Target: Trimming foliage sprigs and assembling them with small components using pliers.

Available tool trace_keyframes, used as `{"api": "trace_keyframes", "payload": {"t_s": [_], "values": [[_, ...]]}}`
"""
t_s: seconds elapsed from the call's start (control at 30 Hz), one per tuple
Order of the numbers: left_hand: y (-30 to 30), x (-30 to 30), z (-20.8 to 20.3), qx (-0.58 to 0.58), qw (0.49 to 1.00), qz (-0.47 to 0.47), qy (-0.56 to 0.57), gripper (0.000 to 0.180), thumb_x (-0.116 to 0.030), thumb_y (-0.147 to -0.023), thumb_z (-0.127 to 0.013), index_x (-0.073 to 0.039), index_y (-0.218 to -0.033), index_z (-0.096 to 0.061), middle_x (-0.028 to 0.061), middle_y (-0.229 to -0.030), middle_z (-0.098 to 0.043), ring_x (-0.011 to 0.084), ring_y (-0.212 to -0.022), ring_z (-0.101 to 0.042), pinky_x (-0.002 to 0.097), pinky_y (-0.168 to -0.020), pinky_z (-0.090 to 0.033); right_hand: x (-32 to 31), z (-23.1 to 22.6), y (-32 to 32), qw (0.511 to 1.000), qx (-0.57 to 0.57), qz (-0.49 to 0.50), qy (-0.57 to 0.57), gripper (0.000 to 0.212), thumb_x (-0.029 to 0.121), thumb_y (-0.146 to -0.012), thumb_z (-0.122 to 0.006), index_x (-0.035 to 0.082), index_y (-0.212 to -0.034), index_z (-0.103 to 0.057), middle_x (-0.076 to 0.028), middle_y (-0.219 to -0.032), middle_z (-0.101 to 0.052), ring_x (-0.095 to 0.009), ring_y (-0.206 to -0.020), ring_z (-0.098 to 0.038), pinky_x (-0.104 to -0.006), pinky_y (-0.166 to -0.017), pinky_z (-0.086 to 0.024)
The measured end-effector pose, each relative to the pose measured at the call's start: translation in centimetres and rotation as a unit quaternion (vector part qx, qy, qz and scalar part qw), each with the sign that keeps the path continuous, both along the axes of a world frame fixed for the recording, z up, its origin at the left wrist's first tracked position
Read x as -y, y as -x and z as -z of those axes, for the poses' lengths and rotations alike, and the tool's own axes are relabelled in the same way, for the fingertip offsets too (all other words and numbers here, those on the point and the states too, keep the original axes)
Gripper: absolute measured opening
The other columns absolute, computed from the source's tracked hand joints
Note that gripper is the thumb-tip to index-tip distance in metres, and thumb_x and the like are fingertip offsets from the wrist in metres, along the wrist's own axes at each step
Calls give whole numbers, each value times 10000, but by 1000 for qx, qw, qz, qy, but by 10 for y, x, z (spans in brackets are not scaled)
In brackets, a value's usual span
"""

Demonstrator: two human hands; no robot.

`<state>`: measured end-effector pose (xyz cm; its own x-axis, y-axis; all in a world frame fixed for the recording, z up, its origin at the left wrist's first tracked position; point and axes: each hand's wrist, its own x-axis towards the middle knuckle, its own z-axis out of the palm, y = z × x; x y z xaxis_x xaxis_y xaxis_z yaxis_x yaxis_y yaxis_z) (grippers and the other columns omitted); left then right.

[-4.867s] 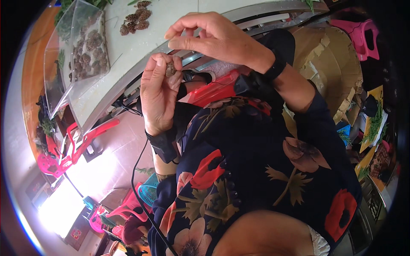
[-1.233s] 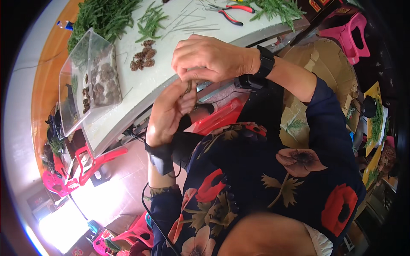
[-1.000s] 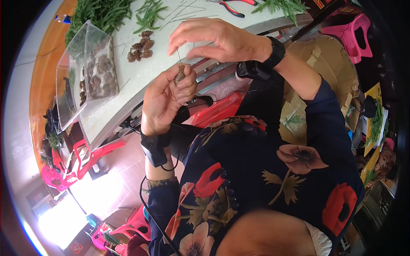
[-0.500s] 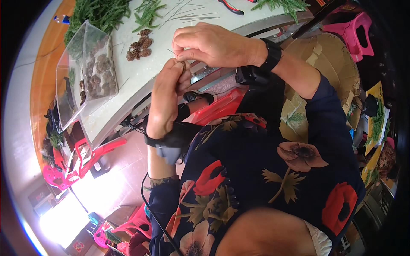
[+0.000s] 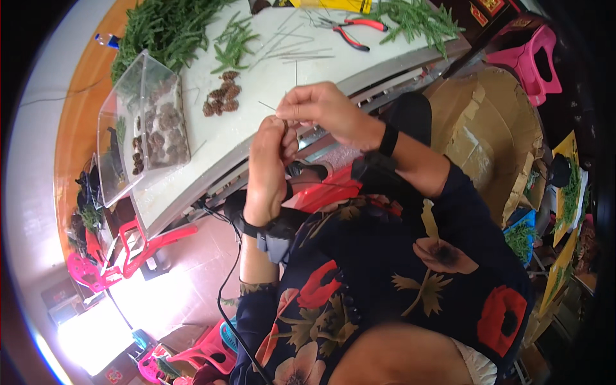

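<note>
My left hand (image 5: 264, 154) is closed at the near edge of the table, its fingertips pinched round something small and brown that they mostly hide. Against those fingertips, my right hand (image 5: 324, 110) pinches a thin dark wire (image 5: 267, 106), whose end sticks out to the left. Another thin straight length shows above the right knuckles; whether it belongs to the same wire I cannot tell. Left of the hands, several small pine cones (image 5: 222, 95) lie in a cluster on the white table (image 5: 212, 138). Loose wires (image 5: 298, 52) are spread beyond the hands.
A clear plastic box (image 5: 144, 122) of pine cones stands on the left of the table. Green sprigs (image 5: 163, 35) are heaped behind it, with a smaller sprig (image 5: 234, 43) nearby. Red-handled pliers (image 5: 351, 35) lie at the far side, beside more greenery (image 5: 417, 24). Cardboard (image 5: 487, 128) is at right.
The view has shifted, so more of the table's far side shows, including the whole pliers. My right hand has turned, its fingertips still meeting the left hand's.
</note>
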<state>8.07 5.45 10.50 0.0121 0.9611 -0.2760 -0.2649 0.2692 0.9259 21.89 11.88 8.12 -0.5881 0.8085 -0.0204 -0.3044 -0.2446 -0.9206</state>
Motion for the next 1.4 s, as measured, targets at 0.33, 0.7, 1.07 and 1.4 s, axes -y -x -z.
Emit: {"api": "trace_keyframes", "payload": {"t_s": [0.33, 0.7, 1.07, 1.4], "values": [[-19, -19, -2, -212, 968, -37, -133, 220, -243, -954, -484, -48, -1049, -513, 8, -860, -524, 69, -686, -450, 219, -600, -374, -20, 1, -21, 995, -41, 84, 32, 146, 157, -865, -633, 12, -879, -646, 9, -792, -597, -39, -637, -449, -184, -576, -371], [28, -133, 29, -538, 828, -33, -152, 244, -251, -897, -541, -35, -987, -612, 59, -831, -635, 178, -727, -584, 307, -651, -450, -111, 57, -99, 980, -182, 66, 53, 182, 131, -918, -528, -37, -928, -599, -29, -809, -553, -84, -693, -449, -216, -662, -384], [43, -195, 20, -711, 685, -46, -151, 231, -277, -856, -567, -105, -981, -659, 140, -856, -672, 293, -814, -643, 376, -719, -478, -126, 58, -113, 983, -176, 8, 44, 189, 132, -913, -528, -41, -916, -604, -53, -851, -581, -95, -720, -452, -222, -686, -376], [40, -326, 35, -760, 595, -131, -225, 219, -252, -847, -547, -139, -995, -661, 140, -1047, -614, 375, -974, -587, 434, -804, -482, -134, 41, -113, 983, -173, 29, 62, 177, 142, -904, -544, -25, -879, -595, -50, -842, -588, -90, -697, -445, -218, -673, -384]]}}
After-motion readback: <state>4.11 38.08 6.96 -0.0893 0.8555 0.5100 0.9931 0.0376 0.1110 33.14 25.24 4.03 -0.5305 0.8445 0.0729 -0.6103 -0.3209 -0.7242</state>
